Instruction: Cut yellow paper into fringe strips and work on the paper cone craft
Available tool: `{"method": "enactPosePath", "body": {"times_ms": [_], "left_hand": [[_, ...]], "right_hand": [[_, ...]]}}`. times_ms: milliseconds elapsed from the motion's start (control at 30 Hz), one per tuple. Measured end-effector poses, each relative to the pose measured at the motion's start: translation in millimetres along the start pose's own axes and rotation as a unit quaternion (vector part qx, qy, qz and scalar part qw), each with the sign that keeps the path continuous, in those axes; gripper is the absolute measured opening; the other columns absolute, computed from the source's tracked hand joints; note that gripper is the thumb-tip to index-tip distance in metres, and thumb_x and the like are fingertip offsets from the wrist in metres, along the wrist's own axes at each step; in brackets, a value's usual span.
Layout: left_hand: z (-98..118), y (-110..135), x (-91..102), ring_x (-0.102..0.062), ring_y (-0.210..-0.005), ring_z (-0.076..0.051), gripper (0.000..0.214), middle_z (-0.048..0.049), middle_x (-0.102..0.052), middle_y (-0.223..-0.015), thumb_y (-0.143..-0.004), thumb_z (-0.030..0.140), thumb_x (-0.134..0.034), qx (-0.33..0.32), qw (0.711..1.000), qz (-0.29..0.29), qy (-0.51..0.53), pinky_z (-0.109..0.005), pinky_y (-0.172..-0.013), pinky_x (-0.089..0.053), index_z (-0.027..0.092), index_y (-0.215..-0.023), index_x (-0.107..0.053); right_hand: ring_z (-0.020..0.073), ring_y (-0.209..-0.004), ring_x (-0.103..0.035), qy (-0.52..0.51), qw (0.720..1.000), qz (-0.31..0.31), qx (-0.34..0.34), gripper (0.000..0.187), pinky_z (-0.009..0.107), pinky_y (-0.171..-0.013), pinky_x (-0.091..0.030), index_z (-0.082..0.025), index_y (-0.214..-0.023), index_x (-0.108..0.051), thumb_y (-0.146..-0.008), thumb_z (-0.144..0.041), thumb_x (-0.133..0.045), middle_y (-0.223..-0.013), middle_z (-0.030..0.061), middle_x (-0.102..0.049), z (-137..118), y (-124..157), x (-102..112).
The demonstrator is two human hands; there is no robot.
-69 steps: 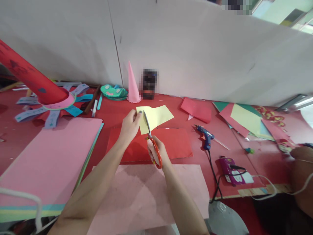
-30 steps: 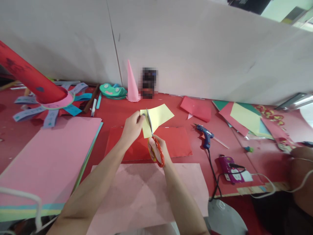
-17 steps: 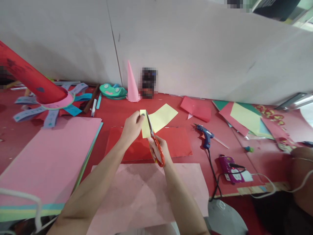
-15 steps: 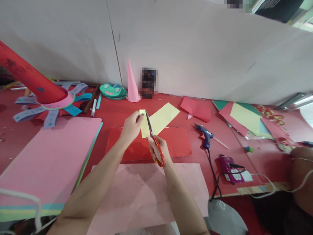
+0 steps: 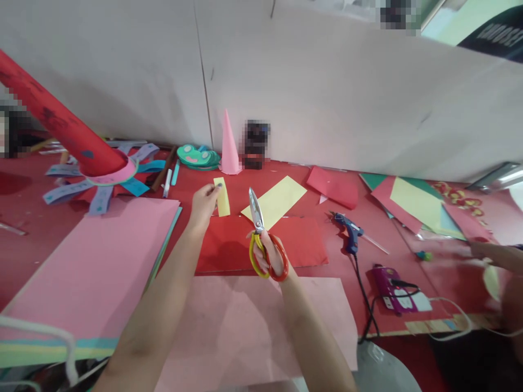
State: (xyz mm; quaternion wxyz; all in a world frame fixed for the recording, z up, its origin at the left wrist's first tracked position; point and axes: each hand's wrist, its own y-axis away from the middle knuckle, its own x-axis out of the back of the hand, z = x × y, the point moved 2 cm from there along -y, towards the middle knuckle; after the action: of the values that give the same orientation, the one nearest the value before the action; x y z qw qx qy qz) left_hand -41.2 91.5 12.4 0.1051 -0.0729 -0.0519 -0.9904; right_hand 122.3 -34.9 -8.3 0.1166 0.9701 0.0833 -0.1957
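Note:
My left hand (image 5: 204,204) pinches a narrow yellow paper strip (image 5: 223,198) by its upper left edge. In my right hand (image 5: 272,253) is a pair of scissors (image 5: 256,212) with one red and one yellow handle loop; the blades point away from me and lie nearly together. The blades are apart from the strip. Just beyond them a larger yellow paper piece (image 5: 281,198) lies at a slant on the table, its near corner over a red sheet (image 5: 302,245). Under my forearms spreads a pale pink sheet (image 5: 232,321).
On the left lie stacked coloured sheets (image 5: 102,245) and a red tube (image 5: 77,136) with paper strips round its base. A pink cone (image 5: 230,147) stands by the wall. To the right are a glue gun (image 5: 350,231), a purple power strip (image 5: 390,291) and another person's arm (image 5: 496,256).
A narrow strip has come off the yellow paper, and my left hand has moved left with it. The scissors have drawn away from the paper. Another person's arm has reached in at right.

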Motion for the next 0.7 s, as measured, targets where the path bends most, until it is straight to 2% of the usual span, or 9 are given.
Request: {"method": "enactPosePath", "body": {"times_ms": [67,233,367,500,600,700], "left_hand": [[-11.8,-6.9,3.4,-0.034,-0.039,-0.008,0.025,0.007,-0.034,-0.043,-0.073,0.036,-0.055,0.01,1.0,0.003,-0.012,-0.022,-0.041,-0.028,0.02,-0.058,-0.044],[-31.4,-20.5,10.8,-0.05,-0.044,-0.01,0.015,0.0031,-0.051,-0.046,-0.069,0.03,-0.059,0.016,1.0,-0.003,-0.021,-0.022,-0.049,-0.041,0.018,-0.062,-0.053],[-33.7,-23.3,14.8,-0.054,-0.046,-0.011,0.011,0.0018,-0.057,-0.05,-0.066,0.027,-0.059,0.011,1.0,-0.001,-0.017,-0.022,-0.051,-0.044,0.017,-0.065,-0.055],[-31.1,-22.9,20.9,-0.056,-0.047,-0.01,0.01,0.0025,-0.058,-0.051,-0.066,0.024,-0.058,-0.019,0.998,0.049,-0.03,-0.021,-0.05,-0.042,0.017,-0.069,-0.053],[-30.8,-22.3,24.7,-0.06,-0.049,-0.011,0.017,0.0025,-0.06,-0.057,-0.068,0.024,-0.058,-0.009,0.996,0.086,-0.004,-0.02,-0.049,-0.043,0.016,-0.082,-0.052],[-32.5,-22.2,24.7,-0.061,-0.049,-0.012,0.021,0.0032,-0.059,-0.058,-0.068,0.023,-0.057,0.013,0.995,0.094,-0.021,-0.019,-0.046,-0.044,0.016,-0.087,-0.051]], "right_hand": [[0.0028,-0.029,-0.026,0.001,1.0,-0.004,-0.001,0.046,0.017,-0.026,-0.024,-0.016,-0.088,-0.056,-0.082,-0.061,-0.047,-0.05,-0.0093,-0.037,2.0,-0.7,0.9],[0.0026,-0.027,-0.025,-0.007,1.0,-0.011,-0.012,0.048,0.016,-0.024,-0.024,-0.016,-0.091,-0.056,-0.081,-0.062,-0.048,-0.049,-0.0098,-0.037,7.1,-2.1,1.4],[0.0021,-0.028,-0.026,-0.006,1.0,-0.017,-0.016,0.048,0.015,-0.024,-0.025,-0.015,-0.091,-0.057,-0.082,-0.061,-0.049,-0.05,-0.0097,-0.037,9.7,-1.9,-1.3],[0.0018,-0.028,-0.027,-0.005,0.999,-0.035,-0.013,0.044,0.014,-0.025,-0.026,-0.015,-0.092,-0.057,-0.085,-0.057,-0.048,-0.05,-0.0094,-0.038,10.1,-1.1,-5.0],[0.0017,-0.028,-0.026,-0.009,0.999,-0.033,-0.014,0.044,0.014,-0.025,-0.026,-0.014,-0.091,-0.057,-0.085,-0.057,-0.049,-0.049,-0.0096,-0.038,10.5,-1.6,-6.0],[0.002,-0.027,-0.025,-0.008,0.999,-0.024,-0.021,0.046,0.015,-0.024,-0.025,-0.014,-0.09,-0.057,-0.083,-0.059,-0.05,-0.048,-0.0101,-0.038,11.9,-2.8,-5.9]]}}
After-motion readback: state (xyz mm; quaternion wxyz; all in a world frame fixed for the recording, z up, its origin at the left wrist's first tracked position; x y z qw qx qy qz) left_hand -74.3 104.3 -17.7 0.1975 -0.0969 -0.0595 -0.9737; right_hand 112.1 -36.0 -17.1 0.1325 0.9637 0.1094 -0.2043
